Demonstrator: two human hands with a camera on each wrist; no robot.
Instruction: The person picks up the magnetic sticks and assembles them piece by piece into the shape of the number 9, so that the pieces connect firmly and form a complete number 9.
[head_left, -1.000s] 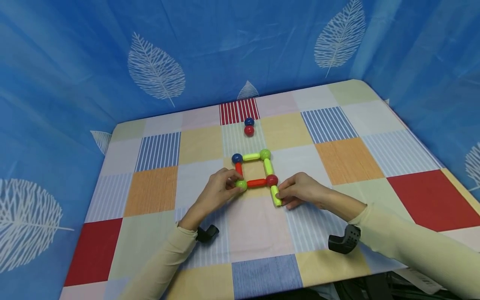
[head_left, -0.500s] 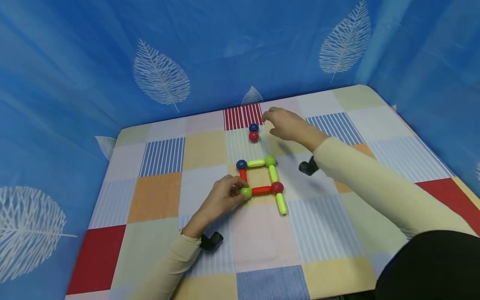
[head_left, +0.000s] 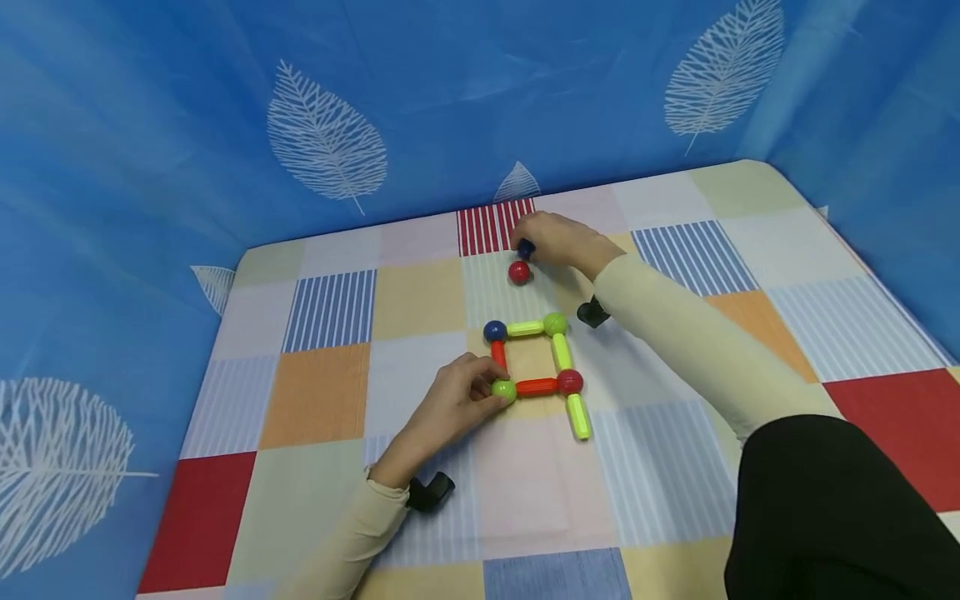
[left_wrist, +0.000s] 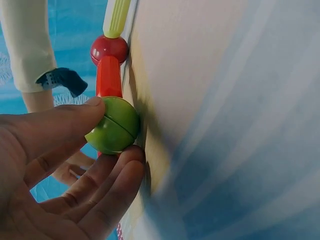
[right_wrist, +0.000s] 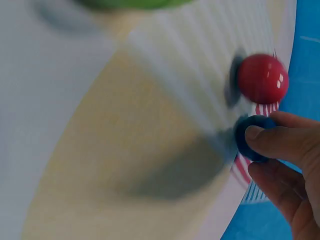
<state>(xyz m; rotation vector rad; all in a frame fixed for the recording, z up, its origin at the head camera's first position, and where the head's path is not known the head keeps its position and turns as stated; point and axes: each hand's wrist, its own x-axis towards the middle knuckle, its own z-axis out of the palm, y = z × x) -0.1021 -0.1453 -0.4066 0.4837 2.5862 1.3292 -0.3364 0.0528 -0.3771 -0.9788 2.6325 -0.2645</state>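
Note:
My left hand (head_left: 459, 402) pinches a green ball (left_wrist: 116, 125) at the near left corner of a square made of rods and balls. A red rod (head_left: 537, 387) joins that ball to a red ball (head_left: 570, 382), from which a yellow-green rod (head_left: 578, 417) sticks out toward me. At the far corners sit a blue ball (head_left: 495, 331) and another green ball (head_left: 556, 324). Farther back, my right hand (head_left: 558, 239) pinches a loose blue ball (right_wrist: 254, 137) between thumb and fingers. Beside it lies a loose red ball (right_wrist: 263, 79), which the hand does not touch.
A patchwork cloth (head_left: 322, 483) covers the table. Blue curtains (head_left: 450, 100) with white leaf prints hang behind and at both sides. A dark rounded shape (head_left: 832, 508) blocks the lower right of the head view.
My right hand has left the near yellow-green rod, reached to the back of the table and taken hold of the loose blue ball. The left hand stays on the green ball.

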